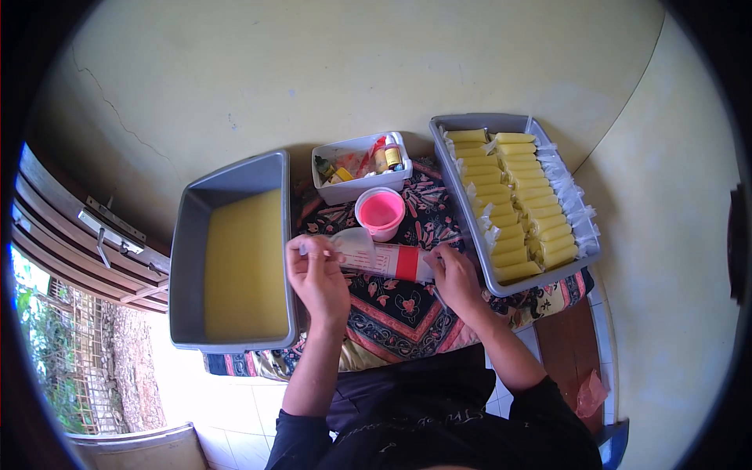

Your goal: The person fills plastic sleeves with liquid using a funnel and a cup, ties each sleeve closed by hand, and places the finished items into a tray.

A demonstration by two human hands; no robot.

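Head view: left hand [317, 276] pinching mouth of thin clear bag [352, 241]; fingers hide the opening. Right hand [454, 278] closed on red-banded dispenser [388, 261], held level betw. hands over patterned cloth [392, 309]. Nozzle end unclear. Pink cup [380, 210] just behind.

Left of the pink cup [380, 211] we see a grey tub [188, 258] of yellow liquid [244, 266], right of it a tray [479, 122] of yellow packets [517, 205], behind it a white box [365, 188] of bottles [388, 157].

Home food-prep spot: tiled floor [235, 439], wooden door [70, 235], patterned cloth [392, 309], tray of filled yellow packets [457, 192].
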